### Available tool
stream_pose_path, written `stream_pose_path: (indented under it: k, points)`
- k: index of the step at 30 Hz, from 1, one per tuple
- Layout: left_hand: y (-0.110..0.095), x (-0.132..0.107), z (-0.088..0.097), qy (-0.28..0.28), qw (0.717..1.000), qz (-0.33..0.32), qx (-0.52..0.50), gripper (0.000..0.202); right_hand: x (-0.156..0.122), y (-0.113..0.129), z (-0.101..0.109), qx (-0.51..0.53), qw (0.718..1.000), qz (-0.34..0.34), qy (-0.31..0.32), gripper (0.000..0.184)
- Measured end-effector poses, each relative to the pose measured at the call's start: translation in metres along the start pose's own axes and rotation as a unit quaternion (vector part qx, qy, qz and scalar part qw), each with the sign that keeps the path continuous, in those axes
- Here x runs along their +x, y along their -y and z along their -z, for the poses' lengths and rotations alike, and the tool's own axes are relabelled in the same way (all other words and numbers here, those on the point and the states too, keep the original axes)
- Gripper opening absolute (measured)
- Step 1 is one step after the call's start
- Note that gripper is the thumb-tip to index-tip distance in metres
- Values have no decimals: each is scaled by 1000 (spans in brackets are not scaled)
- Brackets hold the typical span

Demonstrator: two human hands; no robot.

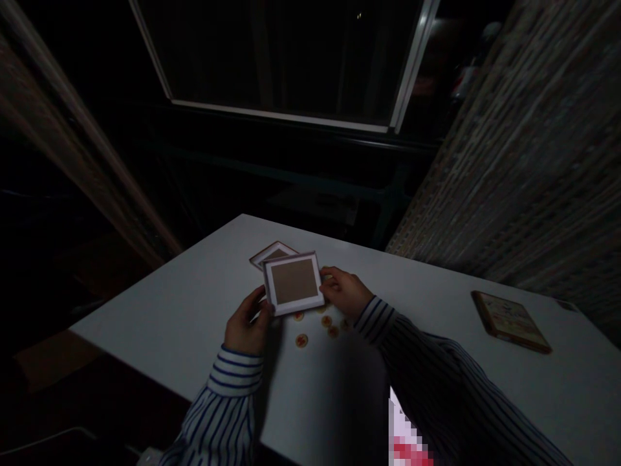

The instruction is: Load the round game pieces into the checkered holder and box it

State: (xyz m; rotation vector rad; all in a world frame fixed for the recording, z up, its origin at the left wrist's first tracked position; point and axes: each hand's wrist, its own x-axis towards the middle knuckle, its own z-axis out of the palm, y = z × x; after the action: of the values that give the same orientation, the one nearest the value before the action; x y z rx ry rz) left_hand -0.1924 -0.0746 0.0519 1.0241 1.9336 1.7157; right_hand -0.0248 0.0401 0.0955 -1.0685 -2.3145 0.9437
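Both hands hold a small square box [294, 282] with a white rim and a brown middle, tilted above a white table [160, 310]. My left hand [246, 325] grips its near-left corner. My right hand [345, 292] grips its right edge. Beneath the box, several small round orange tokens [301, 340] lie scattered on the table. A second square piece with a brown middle [272, 253] lies flat just behind the held box.
A flat brown box with a printed top [510, 321] lies at the right of the table. A brick wall [524, 155] rises on the right. A dark window [286, 58] is behind the table. The room is very dim.
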Motion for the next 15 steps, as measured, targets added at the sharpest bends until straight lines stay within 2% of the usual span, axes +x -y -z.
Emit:
stream_pose_path:
  k: [15]
  points:
    - [-19, -14, -36, 61, 998, -19, -5, 47, -28, -36, 29, 64, 997, -17, -35, 33]
